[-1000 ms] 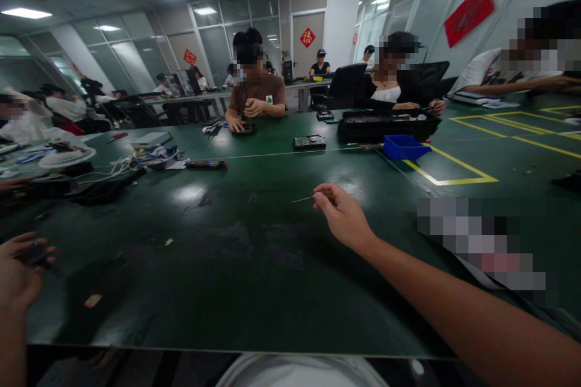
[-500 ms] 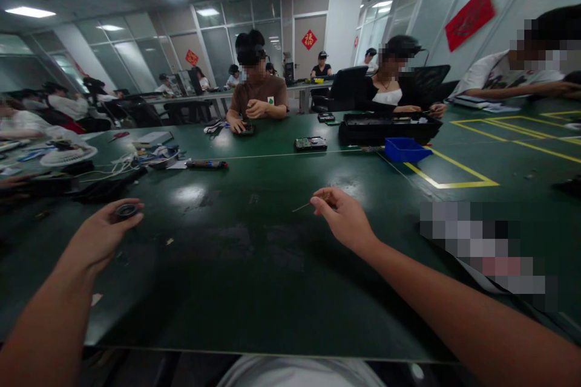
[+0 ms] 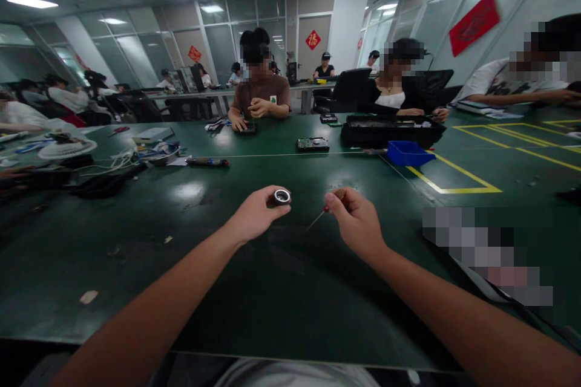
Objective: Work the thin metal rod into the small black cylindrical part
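Observation:
My left hand (image 3: 258, 211) is closed around a small round black part with a bright silver ring (image 3: 282, 196), its ringed end facing up toward me. What kind of part it is I cannot make out for sure. To its right, my right hand (image 3: 359, 221) grips a thin screwdriver (image 3: 316, 220). Its narrow shaft points down and left, and a bit of red shows near the fingers; most of the handle is hidden in the palm. Both hands hover over the green table (image 3: 254, 314), apart from each other.
Beyond my hands lie a circuit-board drive (image 3: 313, 144), a blue bin (image 3: 408, 154), a long black housing (image 3: 393, 132) and a pen-like tool (image 3: 207, 162). Cables and parts (image 3: 157, 153) clutter the left. A blurred sheet (image 3: 485, 254) is at right. Several people sit around.
My left hand has swung right from the left side of the table to the middle, carrying the round black part. The right hand has shifted slightly right, its screwdriver now tilted more steeply down.

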A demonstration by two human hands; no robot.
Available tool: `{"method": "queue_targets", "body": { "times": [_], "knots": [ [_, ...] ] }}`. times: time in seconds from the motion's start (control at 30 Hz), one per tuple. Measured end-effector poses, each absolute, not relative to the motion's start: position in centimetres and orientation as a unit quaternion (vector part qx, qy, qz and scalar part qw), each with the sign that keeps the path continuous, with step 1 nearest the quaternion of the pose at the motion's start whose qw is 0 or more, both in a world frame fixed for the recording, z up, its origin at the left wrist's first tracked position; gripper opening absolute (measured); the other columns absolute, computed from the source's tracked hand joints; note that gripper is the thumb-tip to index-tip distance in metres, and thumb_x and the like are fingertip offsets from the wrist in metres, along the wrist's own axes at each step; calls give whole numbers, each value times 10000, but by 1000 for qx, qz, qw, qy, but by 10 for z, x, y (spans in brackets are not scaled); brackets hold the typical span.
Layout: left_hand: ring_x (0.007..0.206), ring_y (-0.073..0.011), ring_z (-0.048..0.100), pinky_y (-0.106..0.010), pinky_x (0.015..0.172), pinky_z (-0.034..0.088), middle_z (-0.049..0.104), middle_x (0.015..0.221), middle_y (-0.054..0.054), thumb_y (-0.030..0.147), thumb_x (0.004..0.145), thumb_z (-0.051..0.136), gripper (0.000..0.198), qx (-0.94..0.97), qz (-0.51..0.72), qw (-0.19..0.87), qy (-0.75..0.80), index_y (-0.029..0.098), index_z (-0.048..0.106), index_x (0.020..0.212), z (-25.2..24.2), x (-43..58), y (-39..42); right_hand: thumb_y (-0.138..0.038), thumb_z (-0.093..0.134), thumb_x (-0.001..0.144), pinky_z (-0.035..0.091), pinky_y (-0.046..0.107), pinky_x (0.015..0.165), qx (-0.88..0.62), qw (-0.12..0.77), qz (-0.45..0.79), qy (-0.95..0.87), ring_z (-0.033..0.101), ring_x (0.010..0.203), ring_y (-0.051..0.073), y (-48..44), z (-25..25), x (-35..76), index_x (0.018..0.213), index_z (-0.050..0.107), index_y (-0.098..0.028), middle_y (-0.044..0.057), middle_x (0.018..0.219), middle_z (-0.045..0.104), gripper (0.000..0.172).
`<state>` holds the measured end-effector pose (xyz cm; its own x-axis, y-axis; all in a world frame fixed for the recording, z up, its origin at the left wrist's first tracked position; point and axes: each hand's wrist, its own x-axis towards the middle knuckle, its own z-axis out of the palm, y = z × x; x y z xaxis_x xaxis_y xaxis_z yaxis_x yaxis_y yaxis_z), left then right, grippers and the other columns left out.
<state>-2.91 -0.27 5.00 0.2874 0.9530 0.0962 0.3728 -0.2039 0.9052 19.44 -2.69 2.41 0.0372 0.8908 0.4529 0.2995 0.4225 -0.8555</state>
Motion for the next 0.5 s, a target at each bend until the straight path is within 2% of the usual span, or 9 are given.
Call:
{"method": "queue_targets", "body": {
  "times": [0.23,0.37,0.5],
  "knots": [
    [1146,-251,631,-413,1038,463,712,1199,-45,142,846,696,324,765,342,265,477,228,691,1158,22,-5,-3,-403,557,959,448,297,565,-394,656,324,-556,527,571,130,-27,25,192,961,624,-229,-14,722,617,187],
    [1178,-256,615,-427,1056,454,698,1242,-65,132,848,700,377,768,340,238,489,223,672,1214,12,-13,-2,-399,579,953,496,314,611,-401,625,326,-584,587,637,147,-25,19,190,998,633,-226,11,782,661,187],
    [1150,-245,627,-419,1042,461,714,1208,-52,144,844,719,355,767,345,231,489,226,683,1187,10,-16,0,-412,588,945,517,322,626,-415,611,328,-589,615,683,162,-22,14,188,1004,625,-222,24,812,672,202]
  ]
}}
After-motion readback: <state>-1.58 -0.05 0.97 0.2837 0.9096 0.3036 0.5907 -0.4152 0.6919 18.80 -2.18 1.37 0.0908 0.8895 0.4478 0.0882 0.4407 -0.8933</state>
